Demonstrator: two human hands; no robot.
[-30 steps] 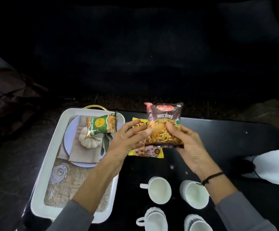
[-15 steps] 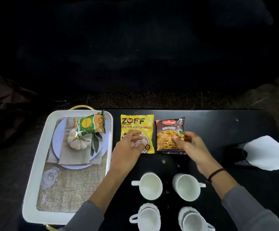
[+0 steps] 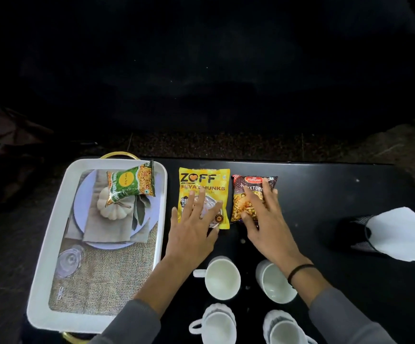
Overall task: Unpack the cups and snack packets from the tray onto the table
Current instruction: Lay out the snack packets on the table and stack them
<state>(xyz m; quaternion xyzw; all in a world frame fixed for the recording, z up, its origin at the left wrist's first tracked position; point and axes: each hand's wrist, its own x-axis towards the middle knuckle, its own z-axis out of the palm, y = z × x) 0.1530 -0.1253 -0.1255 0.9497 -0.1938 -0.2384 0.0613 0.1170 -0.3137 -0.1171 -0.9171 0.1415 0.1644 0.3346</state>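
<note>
Cups: four white cups [image 3: 222,278] sit nearest us in two pairs on the black desk [image 3: 325,194], all upright. By my read the cup half of the job is done.
Left hand: the left hand [image 3: 194,227] is just beyond the cups, palm down. Its fingers [image 3: 200,197] are straight and spread, released and gripping nothing, lying flat on the yellow packet [image 3: 205,180].
Right hand: the right hand [image 3: 263,219] is doing the same, its fingers [image 3: 267,189] fanned out flat over the maroon packet [image 3: 239,192].
Step in hand: this looks like settling these two packets side by side on the desk, just right of the tray [image 3: 50,244]. They lie face up and almost touching.
Green packet: here's the one left to move! The green packet [image 3: 130,182] lies askew at the far end of the tray on the left, a small, glossy, puffy pouch with orange at its right end.
Next move: I'd expect the left hand to lift off and reach left and far into the tray. A light pinch on a crimped edge should be enough, and there is open desk beside the other two to set it down.
</note>
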